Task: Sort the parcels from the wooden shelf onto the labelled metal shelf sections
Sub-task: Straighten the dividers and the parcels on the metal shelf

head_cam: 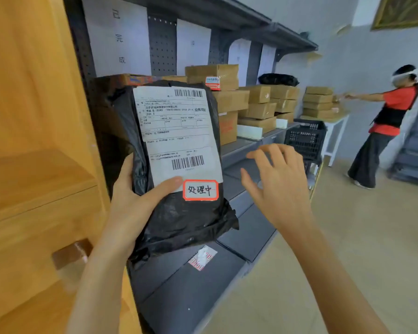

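Observation:
My left hand [133, 203] grips a black plastic-bag parcel [179, 213] upright in front of me, thumb laid across its white shipping label [176, 131]. A red-bordered sticker [200, 189] with handwritten characters sits below the label. My right hand [278, 186] hovers just right of the parcel, fingers spread, holding nothing. The wooden shelf [34, 177] fills the left side. The grey metal shelf [246, 227] runs from below the parcel off to the right, with white paper section labels [118, 37] on its pegboard back.
Several cardboard boxes [258, 104] and a black bag [278, 79] lie further along the metal shelf. A black plastic crate [305, 138] stands beyond it, beside a white table [333, 131] stacked with boxes. A person in a red top [386, 124] stands at the far right.

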Tool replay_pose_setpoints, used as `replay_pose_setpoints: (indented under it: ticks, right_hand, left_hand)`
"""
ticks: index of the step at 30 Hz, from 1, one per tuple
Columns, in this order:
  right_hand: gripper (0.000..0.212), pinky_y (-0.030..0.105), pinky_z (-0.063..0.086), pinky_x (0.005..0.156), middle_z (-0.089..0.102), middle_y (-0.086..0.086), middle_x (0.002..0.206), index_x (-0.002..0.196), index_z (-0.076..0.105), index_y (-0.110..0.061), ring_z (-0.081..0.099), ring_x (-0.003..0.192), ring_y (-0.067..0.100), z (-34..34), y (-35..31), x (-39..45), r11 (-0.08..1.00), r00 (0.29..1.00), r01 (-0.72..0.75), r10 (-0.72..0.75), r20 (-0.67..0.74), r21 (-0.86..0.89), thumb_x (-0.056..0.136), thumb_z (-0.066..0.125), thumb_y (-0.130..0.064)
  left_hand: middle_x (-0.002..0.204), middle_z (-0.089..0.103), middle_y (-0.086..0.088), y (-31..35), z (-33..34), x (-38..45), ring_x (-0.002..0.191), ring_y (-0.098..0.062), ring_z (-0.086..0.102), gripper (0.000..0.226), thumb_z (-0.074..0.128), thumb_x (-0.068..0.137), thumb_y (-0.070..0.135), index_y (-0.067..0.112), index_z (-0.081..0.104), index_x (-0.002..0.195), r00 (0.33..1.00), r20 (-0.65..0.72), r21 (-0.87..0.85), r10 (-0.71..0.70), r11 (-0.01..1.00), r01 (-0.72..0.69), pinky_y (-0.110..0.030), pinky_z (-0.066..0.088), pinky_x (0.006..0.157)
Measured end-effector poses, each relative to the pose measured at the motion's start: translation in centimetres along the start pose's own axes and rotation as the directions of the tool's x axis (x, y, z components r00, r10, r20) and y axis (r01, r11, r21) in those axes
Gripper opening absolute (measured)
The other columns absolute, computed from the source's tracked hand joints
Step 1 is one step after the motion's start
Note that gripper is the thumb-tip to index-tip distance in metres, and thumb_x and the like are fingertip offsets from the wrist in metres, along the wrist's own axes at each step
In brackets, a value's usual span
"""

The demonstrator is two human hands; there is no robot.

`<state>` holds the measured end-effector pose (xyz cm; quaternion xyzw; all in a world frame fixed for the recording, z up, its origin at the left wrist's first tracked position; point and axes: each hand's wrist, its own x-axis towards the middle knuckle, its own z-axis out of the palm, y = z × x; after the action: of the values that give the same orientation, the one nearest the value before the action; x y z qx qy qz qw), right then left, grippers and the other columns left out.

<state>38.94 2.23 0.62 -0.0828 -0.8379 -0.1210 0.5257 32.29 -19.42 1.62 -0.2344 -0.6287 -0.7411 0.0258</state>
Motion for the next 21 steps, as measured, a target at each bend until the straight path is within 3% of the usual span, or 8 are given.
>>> replay_pose_setpoints:
  ticks: [6, 10, 16, 21]
  right_hand:
    - [0.028, 0.042, 0.043, 0.078, 0.062, 0.012, 0.096, 0.098, 0.065, -0.005, 0.056, 0.091, 0.034, 2.3, 11.4, -0.3, 0.998, 1.0, -0.023, 0.024, 0.02, -0.066, 0.087, 0.052, -0.028]
    - [0.032, 0.042, 0.043, 0.078, 0.061, 0.011, 0.094, 0.101, 0.064, -0.005, 0.056, 0.09, 0.034, 5.4, 17.4, -0.1, 0.993, 0.997, -0.054, 0.059, 0.043, -0.11, 0.087, 0.046, -0.028]
    - [0.022, 0.04, 0.043, 0.072, 0.061, 0.012, 0.086, 0.095, 0.064, -0.005, 0.056, 0.08, 0.033, 12.0, 27.1, 1.3, 0.969, 0.988, -0.054, 0.086, 0.125, -0.241, 0.081, 0.067, -0.021]
    - [0.022, 0.038, 0.043, 0.07, 0.06, 0.01, 0.084, 0.092, 0.064, -0.007, 0.056, 0.079, 0.033, 17.6, 35.7, 4.2, 0.954, 0.979, -0.083, 0.131, 0.154, -0.287, 0.078, 0.072, -0.021]
  left_hand:
    - [0.107, 0.068, 0.022, -2.8, 11.4, 3.3, 0.095, 0.003, 0.065, 0.06, 0.077, 0.063, 0.021, 0.039, 0.054, 0.115, 0.993, 0.116, -0.029, -0.004, 1.0, 0.007, -0.01, 0.052, 0.07]
    - [0.099, 0.067, 0.026, -4.6, 17.7, 7.0, 0.086, 0.008, 0.065, 0.052, 0.076, 0.071, 0.013, 0.043, 0.053, 0.107, 0.986, 0.168, -0.037, -0.001, 0.999, 0.008, -0.007, 0.05, 0.063]
    - [0.106, 0.067, 0.024, -9.0, 26.8, 14.2, 0.091, 0.007, 0.064, 0.064, 0.076, 0.07, 0.017, 0.035, 0.052, 0.127, 0.981, 0.194, -0.092, 0.02, 0.996, -0.002, -0.009, 0.051, 0.067]
    - [0.111, 0.067, 0.022, -12.0, 34.5, 22.1, 0.1, 0.003, 0.064, 0.071, 0.078, 0.063, 0.024, 0.035, 0.052, 0.128, 0.976, 0.219, -0.112, 0.014, 0.994, 0.011, -0.021, 0.049, 0.083]
